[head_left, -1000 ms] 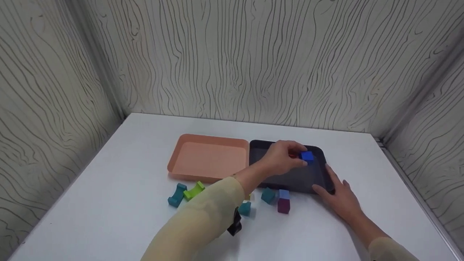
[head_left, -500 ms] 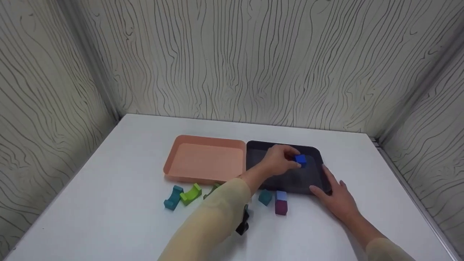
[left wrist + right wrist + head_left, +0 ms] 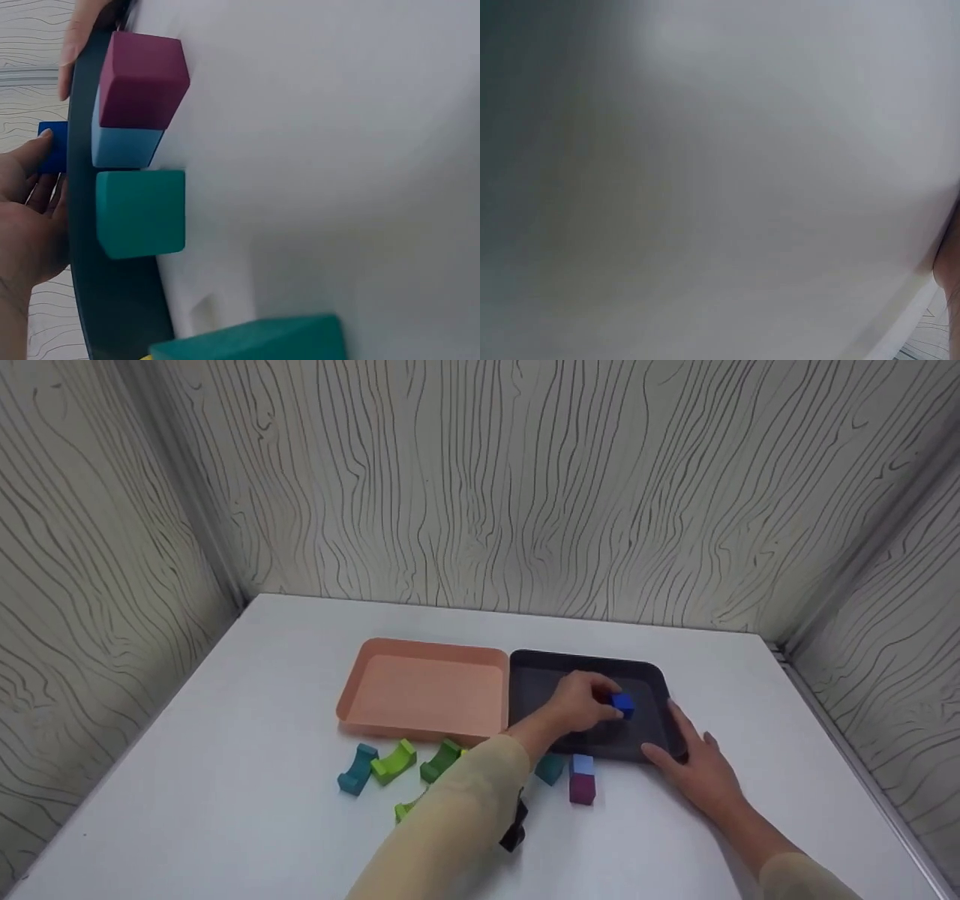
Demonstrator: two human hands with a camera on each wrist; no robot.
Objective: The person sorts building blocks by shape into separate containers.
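Observation:
In the head view my left hand (image 3: 581,703) reaches over the dark tray (image 3: 540,675) and pinches a blue cube (image 3: 623,706) between thumb and fingers. The cube is close over the tray floor, right of its middle. The left wrist view shows the same blue cube (image 3: 54,148) past the tray's near wall (image 3: 112,300). My right hand (image 3: 701,772) rests at the tray's front right corner, fingers along the right side and thumb at the front rim. The right wrist view is mostly blurred white surface.
An orange tray (image 3: 427,694) adjoins the dark one on the left. In front lie a teal block (image 3: 550,769), a light blue block (image 3: 582,765), a maroon block (image 3: 582,790) and several curved blocks, including a teal one (image 3: 358,769) and a lime one (image 3: 394,762). My left sleeve hides others.
My left hand has brought the blue cube nearer the front of the dark tray and slightly left. The right hand stays at the tray's corner. The head view has shifted a little.

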